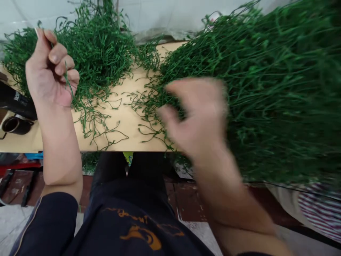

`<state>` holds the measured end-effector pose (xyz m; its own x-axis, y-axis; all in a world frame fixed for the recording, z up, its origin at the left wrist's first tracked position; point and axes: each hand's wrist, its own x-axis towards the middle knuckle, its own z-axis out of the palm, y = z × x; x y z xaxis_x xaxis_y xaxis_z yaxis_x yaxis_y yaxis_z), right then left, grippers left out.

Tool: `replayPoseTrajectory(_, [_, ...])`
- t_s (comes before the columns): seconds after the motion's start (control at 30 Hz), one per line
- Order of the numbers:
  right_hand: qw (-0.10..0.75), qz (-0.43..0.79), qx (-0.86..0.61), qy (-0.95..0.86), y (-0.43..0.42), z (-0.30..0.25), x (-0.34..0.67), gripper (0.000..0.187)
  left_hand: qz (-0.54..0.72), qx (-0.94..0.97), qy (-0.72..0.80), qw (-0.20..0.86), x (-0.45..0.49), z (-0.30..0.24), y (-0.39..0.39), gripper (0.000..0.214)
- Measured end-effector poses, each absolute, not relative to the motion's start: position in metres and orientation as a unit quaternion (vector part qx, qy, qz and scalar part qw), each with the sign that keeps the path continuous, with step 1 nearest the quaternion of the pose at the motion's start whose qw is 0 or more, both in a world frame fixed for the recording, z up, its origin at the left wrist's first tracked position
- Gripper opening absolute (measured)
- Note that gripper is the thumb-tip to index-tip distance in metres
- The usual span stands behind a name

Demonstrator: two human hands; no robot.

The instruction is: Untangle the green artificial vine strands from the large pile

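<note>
My left hand (50,69) is raised over the left part of a pale wooden table (128,121). Its fingers are curled shut on a thin green stem that hangs down past the palm. My right hand (197,117) is smeared by motion. It hovers at the edge of a big heap of green stems (266,92) on the right. Whether its fingers hold anything I cannot make out. A second, smaller heap of green stems (93,46) lies behind my left hand. Loose stems (106,128) are scattered between the heaps.
A black cylindrical object (14,101) and a dark cup-like thing (13,124) sit at the table's left end. The table's front edge runs just above my dark trousers (128,213). Striped fabric (319,213) shows at the lower right. A pale wall stands behind.
</note>
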<state>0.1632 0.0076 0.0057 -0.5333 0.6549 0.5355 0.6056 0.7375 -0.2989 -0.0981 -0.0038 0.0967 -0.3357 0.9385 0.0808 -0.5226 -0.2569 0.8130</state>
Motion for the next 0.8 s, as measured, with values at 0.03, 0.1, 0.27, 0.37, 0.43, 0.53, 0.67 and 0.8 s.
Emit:
replayPoseTrajectory(0.03, [0.29, 0.061, -0.335, -0.894, -0.003, -0.007, 0.135, 0.048, 0.733, 0.315, 0.369, 0.477, -0.098, 0.098, -0.009, 0.039])
replayPoseTrajectory(0.1, [0.17, 0.105, -0.267, -0.943, -0.02, -0.031, 0.089, 0.048, 0.727, 0.385, 0.404, 0.4, -0.1, 0.096, -0.024, 0.038])
replayPoseTrajectory(0.27, [0.101, 0.15, -0.243, -0.953, -0.028, -0.056, 0.064, 0.041, 0.566, 0.598, 0.527, 0.21, -0.114, 0.054, -0.08, 0.021])
replayPoseTrajectory(0.37, [0.121, 0.173, -0.23, -0.95, -0.022, -0.06, 0.076, 0.036, 0.331, 0.647, 0.633, 0.265, -0.12, 0.011, -0.11, 0.028])
replayPoseTrajectory(0.43, [0.138, 0.187, -0.223, -0.947, -0.018, -0.064, 0.082, 0.026, 0.22, 0.657, 0.672, 0.259, -0.118, -0.015, -0.123, 0.037])
replayPoseTrajectory(0.53, [0.16, 0.192, -0.231, -0.94, -0.013, -0.07, 0.086, 0.014, 0.136, 0.653, 0.722, 0.183, -0.112, -0.038, -0.129, 0.028])
replayPoseTrajectory(0.67, [0.177, 0.203, -0.266, -0.926, -0.007, -0.073, 0.089, 0.012, 0.135, 0.669, 0.716, 0.151, -0.114, -0.045, -0.125, 0.018])
replayPoseTrajectory(0.8, [0.236, 0.216, -0.337, -0.885, 0.001, -0.075, 0.093, 0.01, 0.206, 0.65, 0.716, 0.151, -0.122, -0.047, -0.114, 0.024])
